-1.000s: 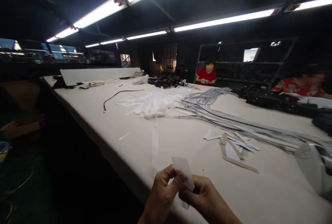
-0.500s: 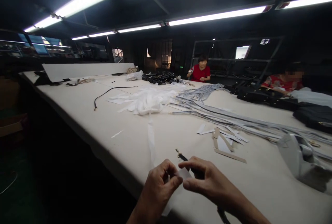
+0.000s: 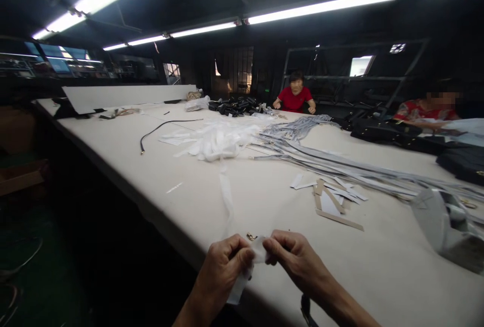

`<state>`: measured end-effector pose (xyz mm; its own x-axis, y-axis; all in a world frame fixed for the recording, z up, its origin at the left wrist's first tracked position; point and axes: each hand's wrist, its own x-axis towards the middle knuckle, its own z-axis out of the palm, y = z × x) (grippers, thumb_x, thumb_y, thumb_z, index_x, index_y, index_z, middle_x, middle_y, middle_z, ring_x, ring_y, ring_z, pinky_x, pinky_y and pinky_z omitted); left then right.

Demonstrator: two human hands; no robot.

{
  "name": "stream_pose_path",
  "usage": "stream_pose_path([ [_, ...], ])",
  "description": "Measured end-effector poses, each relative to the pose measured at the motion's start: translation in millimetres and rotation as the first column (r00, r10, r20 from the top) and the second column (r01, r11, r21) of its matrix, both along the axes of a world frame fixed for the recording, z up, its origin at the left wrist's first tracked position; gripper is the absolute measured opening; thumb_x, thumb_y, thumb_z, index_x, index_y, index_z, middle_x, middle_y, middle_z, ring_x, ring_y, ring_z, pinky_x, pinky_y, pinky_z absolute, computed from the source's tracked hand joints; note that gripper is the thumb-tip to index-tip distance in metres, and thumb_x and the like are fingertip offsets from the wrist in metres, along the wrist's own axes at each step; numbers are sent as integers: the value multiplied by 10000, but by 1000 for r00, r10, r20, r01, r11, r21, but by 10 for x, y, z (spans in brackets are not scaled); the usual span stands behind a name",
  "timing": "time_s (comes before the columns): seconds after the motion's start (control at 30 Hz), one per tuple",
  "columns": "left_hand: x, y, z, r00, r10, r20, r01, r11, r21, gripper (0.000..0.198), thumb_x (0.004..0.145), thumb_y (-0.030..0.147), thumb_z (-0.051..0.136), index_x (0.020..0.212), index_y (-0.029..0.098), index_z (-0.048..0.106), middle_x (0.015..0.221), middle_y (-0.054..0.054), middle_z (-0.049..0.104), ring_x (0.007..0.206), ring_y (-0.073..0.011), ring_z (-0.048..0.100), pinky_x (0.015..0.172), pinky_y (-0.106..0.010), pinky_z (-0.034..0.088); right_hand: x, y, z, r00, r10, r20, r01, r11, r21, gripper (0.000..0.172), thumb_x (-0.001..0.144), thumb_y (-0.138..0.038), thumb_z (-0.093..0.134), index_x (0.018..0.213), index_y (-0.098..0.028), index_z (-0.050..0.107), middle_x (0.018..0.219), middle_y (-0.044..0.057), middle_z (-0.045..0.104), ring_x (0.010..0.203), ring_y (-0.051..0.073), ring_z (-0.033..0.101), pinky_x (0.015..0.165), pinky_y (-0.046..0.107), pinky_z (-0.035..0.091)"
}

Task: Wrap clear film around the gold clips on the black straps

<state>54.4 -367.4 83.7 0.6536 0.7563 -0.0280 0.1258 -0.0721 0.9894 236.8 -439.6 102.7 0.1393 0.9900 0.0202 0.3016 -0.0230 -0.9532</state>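
Observation:
Near the table's front edge, my left hand (image 3: 227, 264) is closed on a thin, translucent white wrapping strip (image 3: 259, 250). My right hand (image 3: 287, 249) pinches the same strip from the other side, fingers pressed together. Just beyond the strip shows a gold metal clasp (image 3: 251, 236). Below my right wrist hangs a section of dark strap (image 3: 307, 312); its link to the clasp is hidden by my hands. A loose end of white strip drops below my left hand. Another white strip (image 3: 226, 191) runs from the table's middle toward my hands.
A heap of white strips (image 3: 217, 140) lies mid-table, beside long grey-wrapped straps (image 3: 340, 163). Card pieces (image 3: 336, 218) and a grey tape dispenser (image 3: 446, 226) are at right. One dark strap (image 3: 151, 132) lies left. Two people in red (image 3: 297, 99) sit across the table.
My right fingers have closed on the white strip, which is now stretched between both hands. The clasp has shifted left and shows less strap. The person opposite has lowered a hand.

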Motion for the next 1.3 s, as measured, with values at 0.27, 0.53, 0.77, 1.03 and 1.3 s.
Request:
stream_pose_path([
  [0.27,-237,140,-363,968,110,227,-36,950,-309,468,815,595,657,741,142,562,638,20,546,479,-44,404,469,-166,295,162,-167,337,999,19,38,-20,1000,18,399,895,-544,553,1069,-224,717,749,29,669,520,115,390,466,250,320],
  [0.53,-309,123,-612,913,119,389,88,877,-473,588,612,654,802,699,187,455,458,63,492,373,-18,261,381,-171,110,-18,-259,515,944,175,-280,-228,959,-169,448,837,-613,616,960,-196,724,672,34,672,482,68,271,447,228,153],
  [0.77,-373,131,-707,901,85,425,125,888,-442,604,594,686,792,645,172,480,430,33,539,350,-21,294,382,-181,132,-70,-241,501,951,217,-221,-263,943,-205,416,865,-582,588,971,-206,732,677,25,672,480,72,298,431,223,158],
  [1.03,-367,96,-576,925,46,378,119,908,-402,611,581,702,787,678,162,517,480,-3,596,369,-26,304,397,-185,133,-84,-120,378,905,199,-377,-314,908,-275,367,861,-501,644,972,-160,720,643,15,660,456,40,249,429,206,126],
  [1.3,-328,115,-447,945,16,326,86,952,-294,517,654,610,796,735,134,610,661,-26,647,567,-93,488,542,-195,334,-56,-13,197,757,72,-650,-300,921,-248,322,838,-420,699,963,-123,691,549,-20,598,362,6,196,357,176,93],
])
